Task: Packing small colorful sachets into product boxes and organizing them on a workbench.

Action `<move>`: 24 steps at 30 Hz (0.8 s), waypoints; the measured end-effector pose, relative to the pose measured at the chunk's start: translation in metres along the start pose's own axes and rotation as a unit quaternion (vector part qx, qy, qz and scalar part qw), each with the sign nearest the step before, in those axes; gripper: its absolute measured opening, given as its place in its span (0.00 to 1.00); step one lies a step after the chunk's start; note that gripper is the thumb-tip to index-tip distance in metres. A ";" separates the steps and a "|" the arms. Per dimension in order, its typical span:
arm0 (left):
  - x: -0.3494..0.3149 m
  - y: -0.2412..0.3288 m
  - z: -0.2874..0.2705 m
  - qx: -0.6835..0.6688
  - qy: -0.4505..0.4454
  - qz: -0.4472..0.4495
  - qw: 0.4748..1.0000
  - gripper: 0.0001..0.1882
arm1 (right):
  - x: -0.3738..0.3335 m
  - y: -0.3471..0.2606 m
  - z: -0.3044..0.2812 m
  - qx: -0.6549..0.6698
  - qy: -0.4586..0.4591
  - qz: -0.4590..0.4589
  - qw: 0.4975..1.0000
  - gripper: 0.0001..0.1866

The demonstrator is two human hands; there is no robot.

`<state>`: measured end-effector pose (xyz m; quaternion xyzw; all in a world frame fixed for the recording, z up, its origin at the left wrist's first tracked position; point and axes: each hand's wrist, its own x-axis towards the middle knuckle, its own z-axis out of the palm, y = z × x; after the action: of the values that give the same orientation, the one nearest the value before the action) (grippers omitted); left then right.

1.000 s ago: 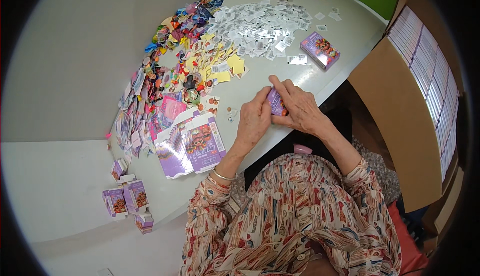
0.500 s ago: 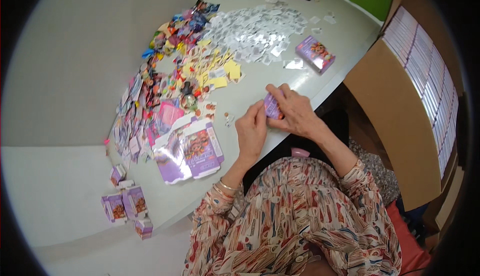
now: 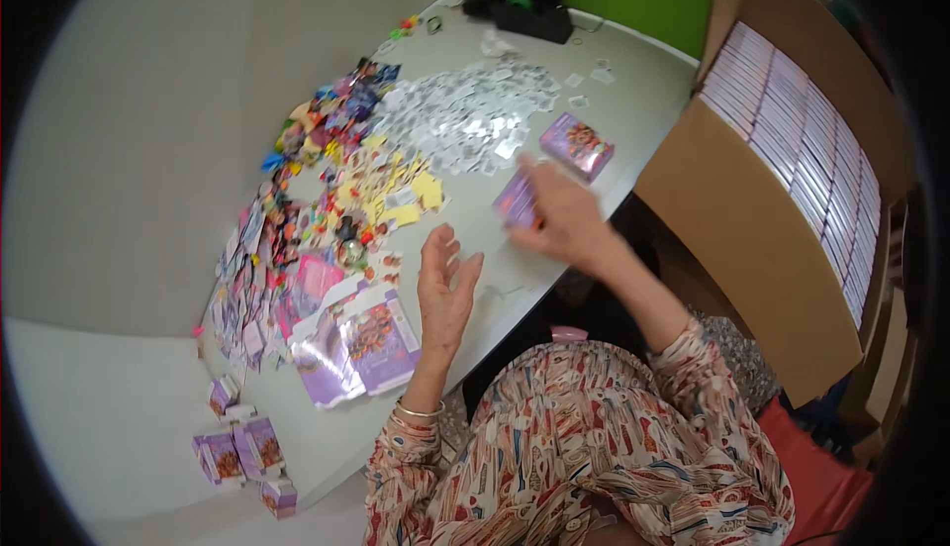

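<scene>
Drawn away leftward, the left hand (image 3: 446,300) spreads its empty fingers; the right hand (image 3: 568,213) alone grips the small purple box (image 3: 514,201), its long axis partly hidden. Just beyond, nearer the right hand, a second purple box (image 3: 577,146) lies on the desk (image 3: 633,110), slanting lengthwise far-left to near-right.

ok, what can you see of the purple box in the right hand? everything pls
The purple box is small and flat-sided, seemingly printed card, mostly purple with a reddish-orange patch low on the visible face. The right hand grips it, covering its right part; the left hand is clear of it. It sits tilted in view, over the pale table, nearer the person than a second purple box. Blur hides finer print; whether it touches the table or its flaps are closed, can't tell.
</scene>
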<state>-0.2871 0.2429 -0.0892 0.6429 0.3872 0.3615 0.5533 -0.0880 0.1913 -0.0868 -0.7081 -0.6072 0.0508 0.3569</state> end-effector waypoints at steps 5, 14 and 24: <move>-0.027 0.012 -0.026 0.160 -0.082 0.083 0.980 0.21 | 0.041 0.043 -0.037 -0.171 0.125 0.021 0.977 0.40; -0.038 0.016 -0.135 0.421 -0.019 0.132 0.897 0.30 | 0.033 0.080 -0.018 -0.276 0.015 0.066 0.959 0.43; -0.035 -0.009 -0.163 0.611 -0.121 0.065 0.780 0.42 | -0.036 -0.053 0.042 0.005 -0.031 -0.147 0.989 0.43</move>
<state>-0.4490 0.2826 -0.0792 0.9081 0.4141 0.0036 0.0622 -0.1622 0.1783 -0.1005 -0.6070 -0.7155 0.0232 0.3450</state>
